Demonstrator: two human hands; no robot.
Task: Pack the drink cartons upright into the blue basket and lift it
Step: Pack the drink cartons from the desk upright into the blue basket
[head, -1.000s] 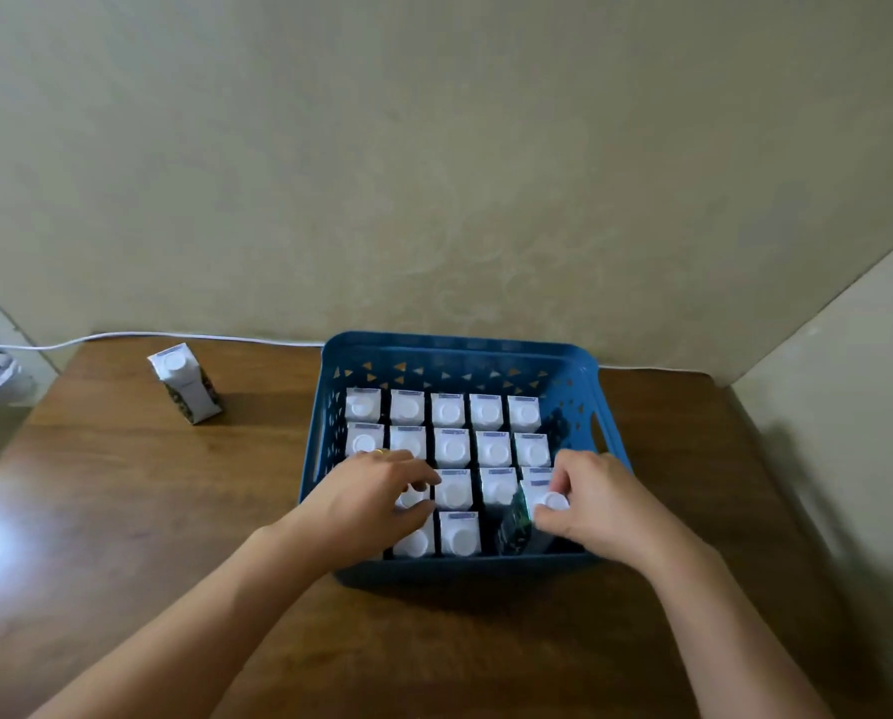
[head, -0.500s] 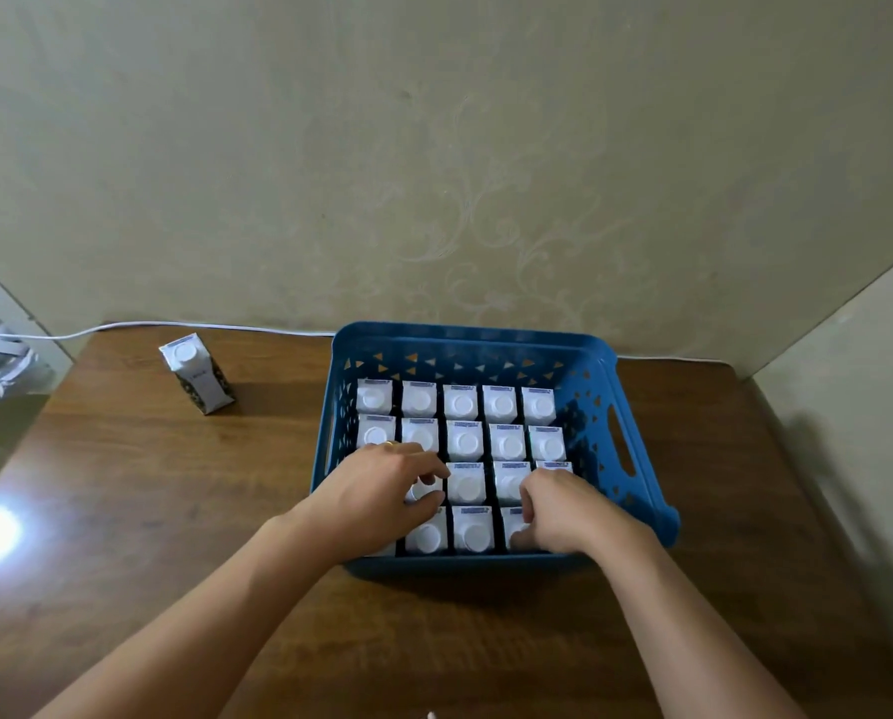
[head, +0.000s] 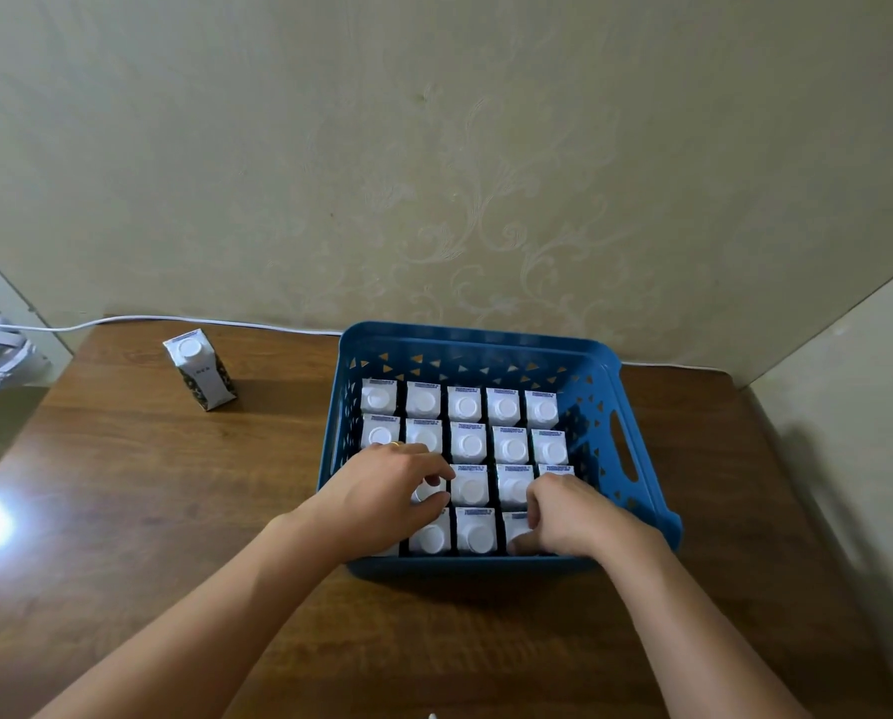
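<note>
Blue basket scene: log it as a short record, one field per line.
basket: blue basket on the wooden table, near the wall
contents: white-capped drink cartons upright in neat rows
outside: one carton stands alone at the table's far left
left hand: left hand rests on cartons in the near-left rows, fingers curled; grip unclear
right hand: right hand curled over a near-right carton
other: white cable along the wall
task state: basket not lifted
</note>
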